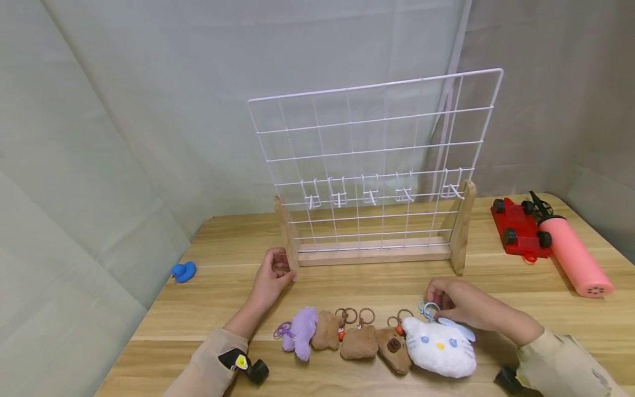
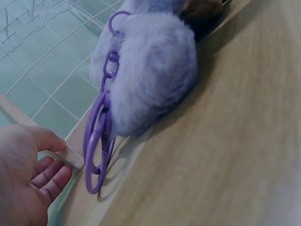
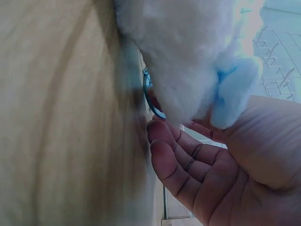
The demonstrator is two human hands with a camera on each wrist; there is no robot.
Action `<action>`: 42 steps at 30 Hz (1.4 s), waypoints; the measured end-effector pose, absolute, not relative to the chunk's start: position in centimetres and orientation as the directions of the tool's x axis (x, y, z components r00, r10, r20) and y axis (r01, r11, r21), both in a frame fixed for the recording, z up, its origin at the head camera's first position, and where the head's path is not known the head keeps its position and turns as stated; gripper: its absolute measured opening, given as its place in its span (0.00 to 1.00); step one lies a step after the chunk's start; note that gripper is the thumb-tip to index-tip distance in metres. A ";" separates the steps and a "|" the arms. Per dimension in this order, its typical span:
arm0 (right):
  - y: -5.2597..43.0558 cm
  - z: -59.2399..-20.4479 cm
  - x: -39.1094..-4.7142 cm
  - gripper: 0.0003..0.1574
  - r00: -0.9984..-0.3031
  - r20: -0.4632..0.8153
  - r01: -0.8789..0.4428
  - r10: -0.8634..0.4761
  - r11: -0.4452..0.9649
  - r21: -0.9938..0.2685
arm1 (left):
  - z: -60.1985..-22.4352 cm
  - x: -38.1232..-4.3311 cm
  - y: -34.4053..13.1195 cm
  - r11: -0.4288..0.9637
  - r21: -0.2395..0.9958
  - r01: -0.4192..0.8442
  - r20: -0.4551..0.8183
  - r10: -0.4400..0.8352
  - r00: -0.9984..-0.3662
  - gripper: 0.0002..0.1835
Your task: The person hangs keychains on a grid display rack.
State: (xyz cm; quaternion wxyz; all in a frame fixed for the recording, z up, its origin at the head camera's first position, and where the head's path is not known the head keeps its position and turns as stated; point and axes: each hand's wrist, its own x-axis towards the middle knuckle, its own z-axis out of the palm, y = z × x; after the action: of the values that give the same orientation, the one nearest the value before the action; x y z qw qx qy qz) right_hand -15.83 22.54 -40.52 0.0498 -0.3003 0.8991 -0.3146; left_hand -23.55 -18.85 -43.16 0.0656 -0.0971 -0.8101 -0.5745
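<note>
A white wire grid rack (image 1: 382, 149) stands in two wooden side supports. My left hand (image 1: 274, 278) grips the front foot of the left support (image 1: 289, 242), and in the left wrist view the wooden foot (image 2: 70, 157) meets my fingertips. My right hand (image 1: 463, 303) curls over the light-blue key ring (image 1: 428, 310) of a white cat-head plush (image 1: 440, 347), thumb and finger at the ring. That plush hides my thumb in the right wrist view. Left of it lie a brown plush (image 1: 394, 350), a square brown plush (image 1: 359, 343), a tan plush (image 1: 326, 331) and a purple plush (image 1: 300, 333), all with rings.
Several white hooks (image 1: 369, 197) hang in a row on the grid. A blue rubber duck (image 1: 184, 272) sits at the table's left edge. At the right are a red toy car (image 1: 521, 227), wheels up, and a pink cylinder (image 1: 577, 256) with a black end.
</note>
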 end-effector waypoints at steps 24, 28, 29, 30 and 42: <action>22.9 -39.8 -15.9 0.07 -0.787 0.070 -0.480 -0.613 0.538 -0.693 | -43.2 -23.5 -19.0 0.309 0.917 0.253 0.236 0.094 -0.967 0.27; 23.1 -39.6 -15.8 0.06 -0.792 0.061 -0.469 -0.608 0.541 -0.698 | -43.2 -23.5 -19.0 0.308 0.915 0.260 0.241 0.099 -0.965 0.28; 23.1 -39.5 -15.8 0.06 -0.792 0.060 -0.468 -0.608 0.542 -0.698 | -43.2 -23.5 -18.9 0.305 0.916 0.260 0.241 0.098 -0.966 0.28; 23.1 -39.5 -15.8 0.06 -0.792 0.058 -0.467 -0.608 0.541 -0.699 | -43.2 -23.5 -18.9 0.304 0.916 0.260 0.242 0.098 -0.965 0.28; 23.7 -38.5 -15.6 0.04 -0.760 0.069 -0.432 -0.647 0.423 -0.796 | -43.1 -23.5 -18.8 0.302 0.919 0.252 0.235 0.094 -0.967 0.28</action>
State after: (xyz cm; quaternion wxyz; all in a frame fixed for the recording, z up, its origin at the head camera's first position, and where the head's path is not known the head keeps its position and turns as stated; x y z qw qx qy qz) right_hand -15.61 23.72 -38.50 0.1250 -0.3234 0.8343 -0.4286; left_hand -23.48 -18.77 -43.14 0.0684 -0.1076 -0.8040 -0.5808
